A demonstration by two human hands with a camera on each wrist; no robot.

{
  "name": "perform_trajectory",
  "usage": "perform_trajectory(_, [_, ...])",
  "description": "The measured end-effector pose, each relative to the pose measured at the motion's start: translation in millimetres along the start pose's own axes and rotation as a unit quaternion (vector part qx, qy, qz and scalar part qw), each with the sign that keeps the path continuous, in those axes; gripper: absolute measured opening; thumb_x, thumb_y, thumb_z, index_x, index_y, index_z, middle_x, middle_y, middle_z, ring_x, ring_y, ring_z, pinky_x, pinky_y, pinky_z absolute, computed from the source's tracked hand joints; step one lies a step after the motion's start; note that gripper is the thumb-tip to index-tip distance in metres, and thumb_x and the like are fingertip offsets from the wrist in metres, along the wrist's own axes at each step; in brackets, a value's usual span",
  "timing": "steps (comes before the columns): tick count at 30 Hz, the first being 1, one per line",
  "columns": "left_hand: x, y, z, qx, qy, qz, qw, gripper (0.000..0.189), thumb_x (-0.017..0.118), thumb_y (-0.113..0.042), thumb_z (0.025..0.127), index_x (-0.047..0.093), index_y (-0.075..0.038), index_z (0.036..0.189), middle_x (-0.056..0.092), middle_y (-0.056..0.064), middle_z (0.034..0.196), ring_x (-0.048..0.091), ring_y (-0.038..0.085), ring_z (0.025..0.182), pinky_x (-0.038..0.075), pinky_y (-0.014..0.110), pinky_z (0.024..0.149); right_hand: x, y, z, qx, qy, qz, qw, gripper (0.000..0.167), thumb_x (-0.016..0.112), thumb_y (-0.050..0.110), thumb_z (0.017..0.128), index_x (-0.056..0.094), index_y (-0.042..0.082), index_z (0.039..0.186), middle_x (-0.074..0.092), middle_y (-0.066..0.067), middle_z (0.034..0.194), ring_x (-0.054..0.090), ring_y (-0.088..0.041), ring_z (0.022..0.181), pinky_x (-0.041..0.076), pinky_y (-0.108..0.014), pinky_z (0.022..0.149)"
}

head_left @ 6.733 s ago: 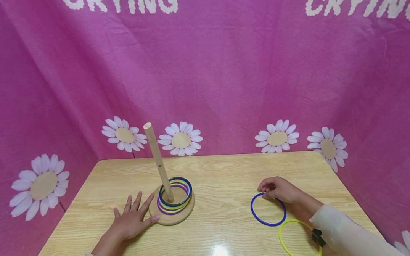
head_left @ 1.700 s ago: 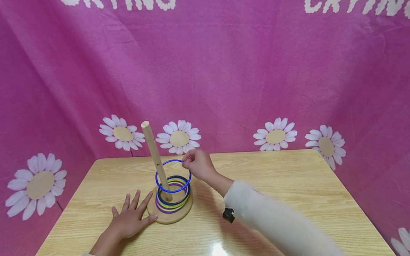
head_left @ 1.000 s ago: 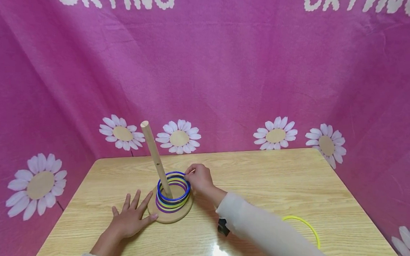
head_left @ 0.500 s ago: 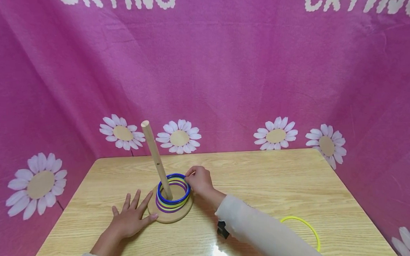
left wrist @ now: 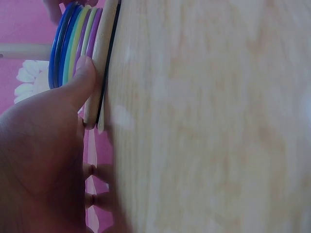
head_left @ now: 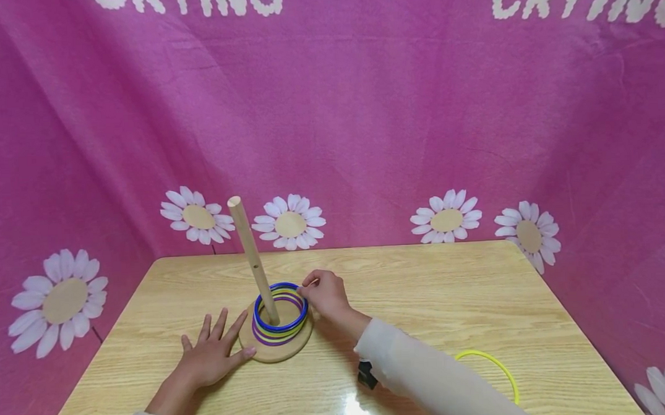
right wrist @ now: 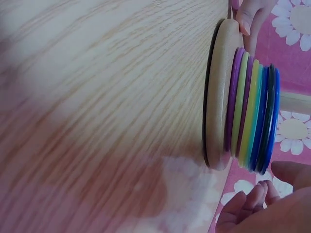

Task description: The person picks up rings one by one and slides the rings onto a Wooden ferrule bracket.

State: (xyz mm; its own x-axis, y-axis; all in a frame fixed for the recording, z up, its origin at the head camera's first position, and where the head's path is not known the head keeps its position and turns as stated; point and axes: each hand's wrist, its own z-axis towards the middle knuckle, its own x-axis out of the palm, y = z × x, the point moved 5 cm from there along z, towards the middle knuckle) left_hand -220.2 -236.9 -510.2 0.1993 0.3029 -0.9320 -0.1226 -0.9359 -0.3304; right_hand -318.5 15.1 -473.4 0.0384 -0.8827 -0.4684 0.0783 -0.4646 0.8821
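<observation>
A wooden peg (head_left: 247, 248) rises from a round wooden base (head_left: 278, 356) on the left half of the table. Around its foot lies a stack of thin plastic rings, purple, yellow, teal and dark ones, with a blue ring (right wrist: 275, 116) on top. My left hand (head_left: 208, 360) lies with fingers spread on the table, its thumb resting on the base's edge. At the stack's right side is my right hand (head_left: 326, 296), fingertips right at the blue ring's rim. The right wrist view shows its thumb and fingers parted beside the rings, with nothing pinched between them.
A yellow ring (head_left: 503, 369) lies on the wooden table (head_left: 402, 279) at the right, partly hidden by my right sleeve (head_left: 429, 370). Pink cloth (head_left: 363, 138) with printed daisies hangs behind the table and at both sides.
My right hand has carried the blue ring from the table's right side over the peg and lowered it onto the stack. Its fingers now let go. My left hand has stayed put.
</observation>
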Motion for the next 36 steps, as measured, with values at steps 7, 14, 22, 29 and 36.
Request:
perform_trajectory(7, [0.6, 0.6, 0.2, 0.004, -0.002, -0.007, 1.0000, 0.087, 0.048, -0.074, 0.096, 0.023, -0.027, 0.166, 0.008, 0.025, 0.170, -0.001, 0.059, 0.152, -0.003, 0.093, 0.097, -13.3, -7.4, -0.1, -0.014, 0.010, 0.008, 0.9998, 0.010, 0.082, 0.014, 0.085, 0.074, 0.008, 0.086, 0.065, 0.001, 0.073, 0.055, -0.010, 0.067, 0.045, -0.025, 0.063])
perform_trajectory(14, [5.1, 6.6, 2.8, 0.011, -0.006, -0.019, 0.9997, 0.086, 0.047, -0.075, 0.096, 0.021, -0.033, 0.166, 0.008, 0.025, 0.171, -0.002, 0.059, 0.152, -0.008, 0.092, 0.097, -32.4, -18.0, -1.5, -0.022, 0.025, -0.004, 0.9994, 0.010, 0.083, 0.016, 0.086, 0.075, 0.009, 0.087, 0.069, 0.001, 0.078, 0.058, -0.009, 0.071, 0.049, -0.027, 0.068])
perform_trajectory(22, [3.2, 4.5, 2.3, 0.009, -0.002, -0.023, 0.9997, 0.088, 0.048, -0.076, 0.095, 0.020, -0.032, 0.166, 0.006, 0.025, 0.171, -0.003, 0.058, 0.152, -0.008, 0.092, 0.097, -64.3, -36.2, -5.9, -0.015, 0.066, -0.012, 0.9976, 0.011, 0.081, 0.014, 0.086, 0.075, 0.006, 0.089, 0.070, -0.002, 0.081, 0.061, -0.011, 0.073, 0.051, -0.028, 0.069])
perform_trajectory(29, [0.3, 1.7, 0.8, 0.002, 0.007, -0.016, 0.9998, 0.088, 0.048, -0.074, 0.097, 0.020, -0.028, 0.166, 0.005, 0.025, 0.171, -0.004, 0.058, 0.152, -0.006, 0.092, 0.097, -89.9, -57.7, -15.3, -0.008, 0.138, -0.020, 0.9902, 0.013, 0.078, 0.016, 0.090, 0.075, 0.006, 0.097, 0.072, -0.003, 0.082, 0.069, -0.020, 0.075, 0.053, -0.030, 0.069])
perform_trajectory(36, [2.6, 3.8, 2.0, 0.004, 0.004, -0.009, 0.9999, 0.088, 0.047, -0.075, 0.096, 0.020, -0.029, 0.166, 0.006, 0.025, 0.171, -0.003, 0.058, 0.152, -0.006, 0.092, 0.097, -114.8, -79.0, -25.2, -0.042, 0.227, -0.012, 0.9730, 0.018, 0.076, 0.012, 0.092, 0.074, -0.002, 0.104, 0.074, -0.006, 0.092, 0.067, -0.016, 0.082, 0.055, -0.032, 0.076])
